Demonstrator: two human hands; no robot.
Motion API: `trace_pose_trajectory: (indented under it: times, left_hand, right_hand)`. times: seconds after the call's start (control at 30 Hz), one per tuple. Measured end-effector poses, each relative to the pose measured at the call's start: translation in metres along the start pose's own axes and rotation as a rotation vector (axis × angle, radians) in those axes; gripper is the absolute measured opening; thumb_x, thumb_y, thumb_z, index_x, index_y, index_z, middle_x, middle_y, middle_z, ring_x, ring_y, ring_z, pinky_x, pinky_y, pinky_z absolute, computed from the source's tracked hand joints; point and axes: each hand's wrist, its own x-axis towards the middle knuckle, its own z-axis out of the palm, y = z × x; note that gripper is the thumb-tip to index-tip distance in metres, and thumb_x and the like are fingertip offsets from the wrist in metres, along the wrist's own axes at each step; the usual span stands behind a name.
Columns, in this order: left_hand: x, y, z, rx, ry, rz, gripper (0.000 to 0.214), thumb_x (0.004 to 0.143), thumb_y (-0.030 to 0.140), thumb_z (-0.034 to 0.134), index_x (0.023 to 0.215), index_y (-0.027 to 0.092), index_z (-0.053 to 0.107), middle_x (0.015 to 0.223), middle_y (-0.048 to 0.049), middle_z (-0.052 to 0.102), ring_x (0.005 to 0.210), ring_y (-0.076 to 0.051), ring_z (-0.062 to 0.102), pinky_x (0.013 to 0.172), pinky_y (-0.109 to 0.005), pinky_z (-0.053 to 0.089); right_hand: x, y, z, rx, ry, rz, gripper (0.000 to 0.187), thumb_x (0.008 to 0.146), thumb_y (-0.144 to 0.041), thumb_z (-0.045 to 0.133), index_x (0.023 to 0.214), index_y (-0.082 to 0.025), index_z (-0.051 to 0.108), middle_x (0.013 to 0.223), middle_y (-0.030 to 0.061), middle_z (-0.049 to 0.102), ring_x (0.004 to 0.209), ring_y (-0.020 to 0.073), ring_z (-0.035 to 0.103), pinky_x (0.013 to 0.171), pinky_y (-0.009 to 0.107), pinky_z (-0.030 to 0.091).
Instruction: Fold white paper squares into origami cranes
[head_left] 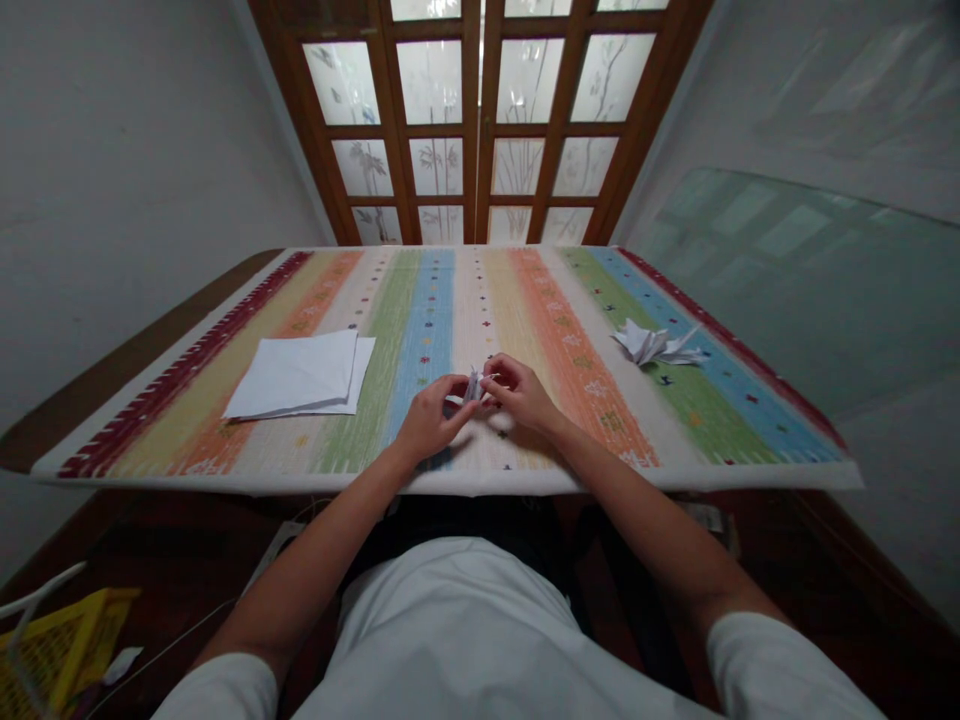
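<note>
Both of my hands meet over the middle of a striped cloth (570,340) on the table. Between them is a small folded piece of white paper (474,385). My left hand (433,415) pinches its left side with closed fingers. My right hand (521,390) pinches its right side, fingers curled. Much of the paper is hidden by my fingertips.
A stack of white paper sheets (300,375) lies on the cloth to the left. A small heap of folded white paper pieces (656,345) lies to the right. A wooden glazed door (480,120) stands behind the table. A yellow basket (52,650) sits on the floor, lower left.
</note>
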Motion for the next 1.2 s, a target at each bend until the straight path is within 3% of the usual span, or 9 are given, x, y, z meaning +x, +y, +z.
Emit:
trace_pose_trajectory:
  times: [0.17, 0.3, 0.4, 0.5, 0.73, 0.97, 1.2]
  left_hand:
    - [0.003, -0.002, -0.003, -0.090, 0.097, -0.120, 0.029, 0.103, 0.048, 0.066, 0.101, 0.021, 0.074, 0.097, -0.0066, 0.081, 0.086, -0.020, 0.078, 0.075, -0.028, 0.064]
    - [0.004, -0.004, -0.005, -0.131, 0.105, -0.176, 0.030, 0.100, 0.049, 0.067, 0.099, 0.020, 0.077, 0.095, -0.0061, 0.082, 0.084, -0.020, 0.077, 0.068, -0.026, 0.062]
    - [0.004, -0.004, -0.003, -0.170, 0.130, -0.230, 0.023, 0.099, 0.040, 0.066, 0.108, 0.020, 0.074, 0.092, -0.0048, 0.081, 0.077, -0.018, 0.076, 0.062, -0.024, 0.059]
    - [0.004, -0.003, -0.001, -0.193, 0.186, -0.241, 0.029, 0.095, 0.031, 0.069, 0.122, 0.022, 0.064, 0.090, -0.0015, 0.078, 0.072, -0.016, 0.075, 0.060, -0.021, 0.058]
    - [0.004, -0.001, 0.000, -0.254, 0.263, -0.223, 0.036, 0.090, 0.022, 0.066, 0.124, 0.026, 0.056, 0.097, 0.0024, 0.068, 0.066, -0.011, 0.072, 0.057, -0.019, 0.060]
    - [0.008, -0.006, 0.000, -0.326, 0.301, -0.296, 0.016, 0.088, 0.028, 0.068, 0.102, 0.021, 0.063, 0.102, -0.0011, 0.068, 0.070, -0.014, 0.075, 0.058, -0.024, 0.065]
    - [0.011, -0.014, -0.003, -0.382, 0.294, -0.354, 0.026, 0.086, 0.038, 0.080, 0.088, 0.021, 0.060, 0.090, 0.0007, 0.068, 0.067, -0.013, 0.073, 0.063, -0.025, 0.064]
  right_hand:
    - [0.000, 0.001, 0.000, -0.089, 0.036, -0.027, 0.018, 0.088, -0.039, 0.075, 0.090, -0.023, 0.066, 0.094, 0.0013, 0.069, 0.068, 0.0132, 0.066, 0.061, 0.026, 0.060]
    - [0.001, 0.001, -0.001, -0.130, 0.018, -0.032, 0.023, 0.089, -0.044, 0.075, 0.086, -0.021, 0.075, 0.092, 0.0050, 0.073, 0.070, 0.0157, 0.069, 0.065, 0.029, 0.060]
    - [0.002, 0.002, -0.001, -0.128, 0.028, -0.032, 0.026, 0.082, -0.046, 0.083, 0.086, -0.020, 0.077, 0.089, 0.0060, 0.075, 0.072, 0.0176, 0.070, 0.068, 0.031, 0.061]
    - [0.002, 0.004, -0.001, -0.114, 0.023, -0.017, 0.026, 0.077, -0.043, 0.087, 0.085, -0.020, 0.077, 0.087, 0.0055, 0.075, 0.072, 0.0176, 0.070, 0.069, 0.031, 0.060]
    - [0.002, 0.002, -0.002, -0.096, 0.072, 0.041, 0.023, 0.080, -0.040, 0.081, 0.091, -0.021, 0.079, 0.092, 0.0058, 0.076, 0.069, 0.0152, 0.065, 0.055, 0.025, 0.052]
    - [0.003, 0.006, -0.004, -0.064, 0.116, 0.154, 0.032, 0.075, -0.048, 0.086, 0.089, -0.020, 0.081, 0.086, 0.0085, 0.076, 0.074, 0.0207, 0.071, 0.053, 0.027, 0.053]
    - [0.004, 0.010, -0.006, 0.000, 0.142, 0.206, 0.030, 0.068, -0.040, 0.090, 0.088, -0.021, 0.079, 0.087, 0.0052, 0.076, 0.071, 0.0172, 0.070, 0.055, 0.026, 0.054]
